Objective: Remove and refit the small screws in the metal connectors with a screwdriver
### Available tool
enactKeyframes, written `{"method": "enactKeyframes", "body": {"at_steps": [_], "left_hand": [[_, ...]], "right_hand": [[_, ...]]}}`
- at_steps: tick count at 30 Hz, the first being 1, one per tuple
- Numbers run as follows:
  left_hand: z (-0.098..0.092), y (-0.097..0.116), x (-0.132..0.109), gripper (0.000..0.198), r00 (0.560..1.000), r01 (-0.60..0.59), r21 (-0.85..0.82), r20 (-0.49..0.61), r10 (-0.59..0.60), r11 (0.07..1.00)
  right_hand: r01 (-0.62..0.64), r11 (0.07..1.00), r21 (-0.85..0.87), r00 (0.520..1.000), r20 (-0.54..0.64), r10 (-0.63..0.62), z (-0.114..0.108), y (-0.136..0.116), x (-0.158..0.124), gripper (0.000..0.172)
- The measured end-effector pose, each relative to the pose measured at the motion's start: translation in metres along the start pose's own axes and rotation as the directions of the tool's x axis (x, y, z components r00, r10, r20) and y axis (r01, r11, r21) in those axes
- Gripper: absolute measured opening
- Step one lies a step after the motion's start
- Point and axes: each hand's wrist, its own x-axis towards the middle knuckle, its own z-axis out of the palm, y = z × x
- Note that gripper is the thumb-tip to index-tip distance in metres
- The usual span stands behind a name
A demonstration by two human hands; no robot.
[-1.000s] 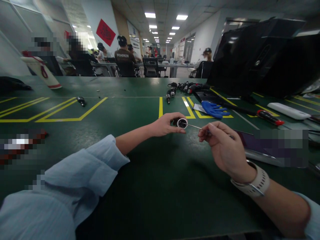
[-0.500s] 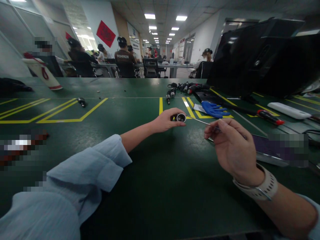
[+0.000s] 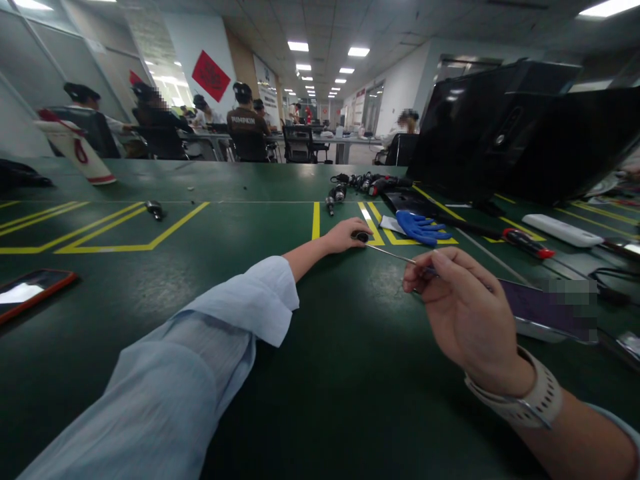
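Out over the green table [image 3: 320, 373], my left hand [image 3: 344, 235] has its fingers closed around a small dark round part [image 3: 361, 236]. Only the part's end shows past the fingers, so its exact kind is unclear. My right hand [image 3: 465, 307], with a pale watch strap at the wrist, pinches a thin metal rod [image 3: 393, 253]. The rod slants up and left, its far tip beside the lower edge of the dark part; whether they touch I cannot tell. The rod's rear end is hidden by the fingers.
A blue glove [image 3: 423, 228], dark metal parts [image 3: 336, 197] and a red-black handled tool [image 3: 527, 243] lie beyond my hands. Right of them stand black monitors [image 3: 480, 133]. A purple-screened device [image 3: 545, 310] lies by my right hand; a phone [image 3: 33, 293] lies far left.
My left hand has lowered toward the table and turned the part, so its pale-rimmed hollow end no longer faces me. My right hand keeps the rod pointed at it. The camera view has shifted slightly.
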Motion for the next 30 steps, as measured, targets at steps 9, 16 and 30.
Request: {"method": "enactKeyframes", "body": {"at_steps": [9,16,30], "left_hand": [[-0.003,0.002,-0.004,0.047,0.999,0.037,0.008,0.031,-0.037,0.999],[-0.017,-0.012,-0.003,0.042,0.914,0.336,0.111,-0.277,-0.296,0.935],[-0.026,-0.061,0.03,0.033,0.751,0.66,0.363,-0.296,-0.59,0.658]], "right_hand": [[-0.051,0.999,-0.008,0.998,0.045,0.051,-0.002,-0.001,-0.006,0.018],[-0.134,0.988,-0.082,0.988,0.062,0.139,-0.014,0.0,0.002,0.017],[-0.249,0.958,-0.141,0.965,0.052,0.258,-0.029,-0.005,0.015,0.014]]}}
